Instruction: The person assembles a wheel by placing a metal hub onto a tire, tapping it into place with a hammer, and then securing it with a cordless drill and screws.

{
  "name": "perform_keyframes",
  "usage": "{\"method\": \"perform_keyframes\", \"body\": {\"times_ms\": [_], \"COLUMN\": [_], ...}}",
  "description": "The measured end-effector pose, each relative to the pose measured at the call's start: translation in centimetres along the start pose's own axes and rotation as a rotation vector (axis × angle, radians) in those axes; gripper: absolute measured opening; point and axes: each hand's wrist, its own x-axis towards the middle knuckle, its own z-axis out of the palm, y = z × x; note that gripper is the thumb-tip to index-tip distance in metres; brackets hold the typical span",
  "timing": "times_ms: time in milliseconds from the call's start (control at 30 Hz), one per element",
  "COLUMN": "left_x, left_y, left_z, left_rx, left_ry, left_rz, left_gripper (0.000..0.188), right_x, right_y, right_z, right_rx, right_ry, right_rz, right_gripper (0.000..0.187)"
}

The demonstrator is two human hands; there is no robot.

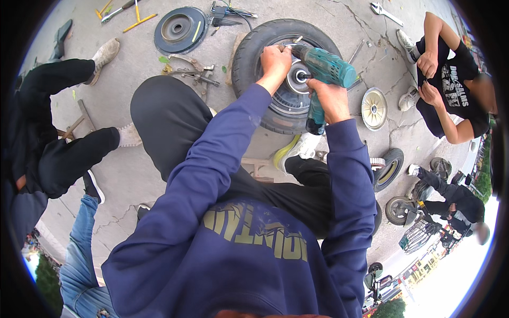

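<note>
Cracked concrete floor (132, 175) outdoors, with a tyre (254, 42) lying flat on it among scattered tools and a dark disc (180, 29) near the top. Right hand (330, 98) closed around the grip of a teal drill (326, 69), whose body runs right to left with the bit end pointing left at the hub (297, 79). Left hand (275, 59) curled shut at the hub's upper rim, pinching something small; what it is cannot be told.

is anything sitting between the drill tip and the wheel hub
Nothing visible does. The teal cordless drill, gripped by the right hand, points its bit straight at the silver hub of the black rubber tyre wheel. The left hand rests on the wheel just above the bit, beside its path, not across it.
</note>
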Motion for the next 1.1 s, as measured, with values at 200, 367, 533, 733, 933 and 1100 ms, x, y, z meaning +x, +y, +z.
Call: {"method": "perform_keyframes", "body": {"times_ms": [200, 367, 533, 733, 933, 1100], "left_x": [1.0, 1.9, 2.1, 0.9, 2.1, 1.8], "left_y": [-0.5, -1.1, -1.5, -0.6, -2.6, -2.8], "left_z": [-0.3, -0.9, -1.7, -4.9, -7.7, -7.6], "left_rx": [0.295, 0.288, 0.237, 0.06, 0.125, 0.06], "left_ry": [-0.037, -0.077, -0.094, 0.228, 0.209, 0.252], "left_rz": [0.368, 0.449, 0.39, 0.244, 0.112, 0.082], "left_gripper": [0.017, 0.016, 0.019, 0.026, 0.03, 0.03], "right_x": [2.3, 4.2, 8.0, 10.0, 7.4, 7.2], "right_y": [-1.0, -1.7, -3.5, -10.8, -9.1, -4.6], "right_z": [0.0, -0.3, -1.6, -0.1, -0.5, -3.1], "right_rx": [0.06, -0.14, -0.508, -0.784, -0.522, -0.249], "right_ry": [-0.031, -0.041, -0.209, -0.451, -0.345, -0.355], "right_rz": [0.035, 0.031, -0.08, 0.062, 0.026, 0.175], "right_gripper": [0.024, 0.014, 0.036, 0.023, 0.022, 0.023]}}
